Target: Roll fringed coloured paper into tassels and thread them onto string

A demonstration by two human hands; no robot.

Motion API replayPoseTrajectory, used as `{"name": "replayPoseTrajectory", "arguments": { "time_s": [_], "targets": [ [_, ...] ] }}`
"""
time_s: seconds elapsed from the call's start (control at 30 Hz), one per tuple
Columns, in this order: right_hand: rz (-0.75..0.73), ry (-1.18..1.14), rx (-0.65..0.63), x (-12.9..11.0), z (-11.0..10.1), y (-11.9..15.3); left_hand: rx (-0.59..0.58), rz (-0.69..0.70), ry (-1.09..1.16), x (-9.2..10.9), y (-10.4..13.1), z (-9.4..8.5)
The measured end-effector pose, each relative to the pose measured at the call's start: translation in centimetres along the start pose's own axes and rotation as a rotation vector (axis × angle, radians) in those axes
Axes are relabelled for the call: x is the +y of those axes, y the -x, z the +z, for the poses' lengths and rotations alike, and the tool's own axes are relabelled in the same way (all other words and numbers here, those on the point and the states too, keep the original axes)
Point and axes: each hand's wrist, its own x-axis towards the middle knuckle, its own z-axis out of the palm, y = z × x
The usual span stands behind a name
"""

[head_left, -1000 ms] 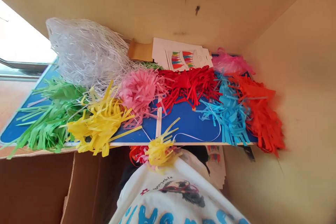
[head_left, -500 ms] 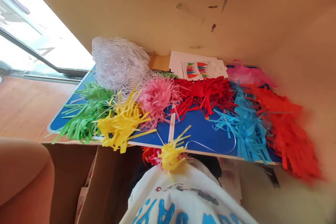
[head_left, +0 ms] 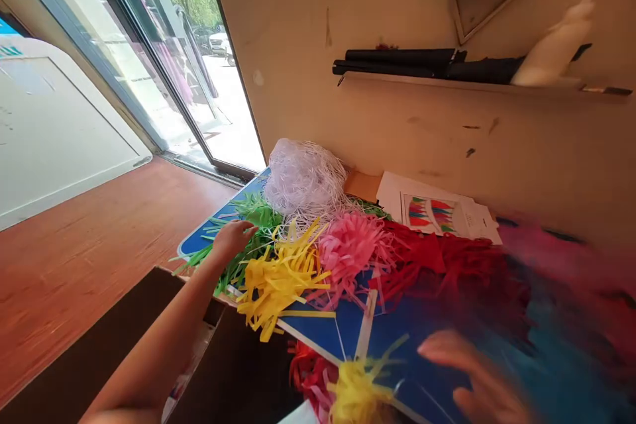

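My left hand (head_left: 234, 240) is stretched over the green paper tassels (head_left: 258, 212) at the table's left end, its fingers extended and apart. Blurred by motion, my right hand (head_left: 474, 368) hovers above the blue tabletop (head_left: 412, 321) near the front edge. A gap shows between its thumb and fingers, with nothing seen in them. A small yellow tassel (head_left: 360, 387) hangs at the front edge, with red and pink tassels (head_left: 308, 368) beside it. Between my hands lie a yellow tassel pile (head_left: 278, 281), a pink one (head_left: 352, 245) and a red one (head_left: 437, 255).
White string (head_left: 305, 179) is heaped at the back, next to a card with a printed tassel picture (head_left: 437, 212). Blurred blue strips (head_left: 551, 358) lie at right. A cardboard box (head_left: 99, 351) stands below left. A wall shelf (head_left: 447, 79) holds black rolls and a bottle.
The view has swung up and left, bringing in the door and shelf. Both hands have come into view, left at the green tassels and right over the table's front.
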Motion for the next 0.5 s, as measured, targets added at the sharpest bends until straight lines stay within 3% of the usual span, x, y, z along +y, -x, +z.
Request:
{"name": "replayPoseTrajectory", "arguments": {
  "time_s": [0.13,0.3,0.5],
  "targets": [
    [-0.062,-0.104,-0.136,-1.8,3.3,-1.8,-0.051,-0.048,-0.112,0.4,0.1,2.5],
    [-0.057,-0.084,-0.249,-2.1,5.5,-2.4,-0.066,-0.110,-0.177,-0.5,-1.4,2.4],
    [-0.024,-0.002,-0.313,-1.3,6.7,-2.3,-0.114,0.154,-0.161,-1.5,-1.7,3.7]
  ]
}}
